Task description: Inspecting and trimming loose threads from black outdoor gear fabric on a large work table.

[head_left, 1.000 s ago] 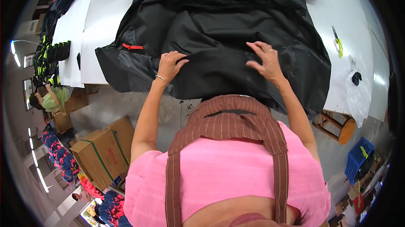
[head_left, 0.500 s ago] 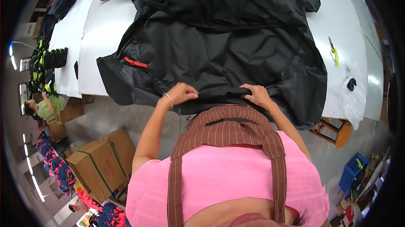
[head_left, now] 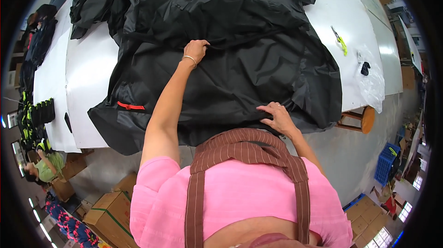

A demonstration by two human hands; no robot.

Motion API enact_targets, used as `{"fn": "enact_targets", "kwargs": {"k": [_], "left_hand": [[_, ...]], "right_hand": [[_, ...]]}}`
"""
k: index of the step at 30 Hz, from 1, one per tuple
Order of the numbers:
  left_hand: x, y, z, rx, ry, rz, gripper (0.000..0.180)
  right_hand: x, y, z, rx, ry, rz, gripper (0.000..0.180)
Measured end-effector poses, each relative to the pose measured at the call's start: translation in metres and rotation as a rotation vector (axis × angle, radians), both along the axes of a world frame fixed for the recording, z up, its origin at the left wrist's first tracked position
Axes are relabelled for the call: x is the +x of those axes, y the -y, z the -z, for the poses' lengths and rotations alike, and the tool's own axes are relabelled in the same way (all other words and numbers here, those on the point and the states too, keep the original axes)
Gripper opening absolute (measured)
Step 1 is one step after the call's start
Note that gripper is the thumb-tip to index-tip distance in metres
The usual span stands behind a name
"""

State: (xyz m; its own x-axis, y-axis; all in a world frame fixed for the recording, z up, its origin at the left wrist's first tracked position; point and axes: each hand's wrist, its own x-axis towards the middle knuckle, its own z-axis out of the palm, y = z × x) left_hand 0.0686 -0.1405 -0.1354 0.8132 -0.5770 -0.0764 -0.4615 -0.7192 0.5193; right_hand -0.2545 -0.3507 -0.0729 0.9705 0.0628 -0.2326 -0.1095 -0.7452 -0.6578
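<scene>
A large black jacket (head_left: 230, 77) lies spread over the white table, its thin fabric creased, with a red zip (head_left: 131, 106) at its lower left. With my arm stretched forward, my left hand (head_left: 195, 51) is closed on a raised fold of the jacket across its middle. My right hand (head_left: 279, 119) rests at the jacket's near edge, close to my waist. Its fingers are apart and touch the fabric without gripping it. The undersides of both palms are hidden.
Right of the jacket, yellow-handled snips (head_left: 339, 42) and a clear plastic bag (head_left: 370, 77) with a small dark piece lie on the white table (head_left: 90, 77). A wooden stool (head_left: 367, 119), a blue crate (head_left: 386, 164) and cardboard boxes (head_left: 108, 215) stand around. A person (head_left: 48, 167) sits at far left.
My left hand has moved from the near edge forward to the fold across the jacket. The right hand stays near the edge, its fingers now spread. The view has shifted.
</scene>
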Motion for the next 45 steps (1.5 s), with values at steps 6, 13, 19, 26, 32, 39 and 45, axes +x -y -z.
{"fn": "enact_targets", "kwargs": {"k": [6,13,19,26,32,39,45], "left_hand": [[-0.067,0.025,-0.053,-0.656,-1.035,0.104,0.016],[-0.13,0.055,-0.085,-0.863,-0.885,-0.052,0.013],[-0.145,0.044,-0.088,-0.868,-0.925,-0.15,0.005],[-0.159,0.034,-0.08,-0.815,-0.907,-0.147,0.018],[-0.166,0.02,-0.098,-0.969,-1.047,-0.142,0.032],[-0.157,0.013,-0.101,-0.94,-1.021,-0.135,0.029],[-0.149,0.018,-0.089,-0.966,-1.012,-0.131,0.023]], "right_hand": [[0.07,0.024,-0.042,0.355,0.446,0.263,0.033],[0.127,0.013,-0.043,0.289,0.461,0.136,0.033],[0.132,0.01,-0.025,0.197,0.683,0.045,0.018],[0.134,0.004,-0.017,1.048,0.057,0.372,0.015],[0.134,0.005,-0.028,1.27,-0.229,0.662,0.017],[0.137,-0.005,-0.037,1.264,-0.233,0.659,0.017],[0.109,-0.023,-0.042,0.31,0.666,0.043,0.012]]}}
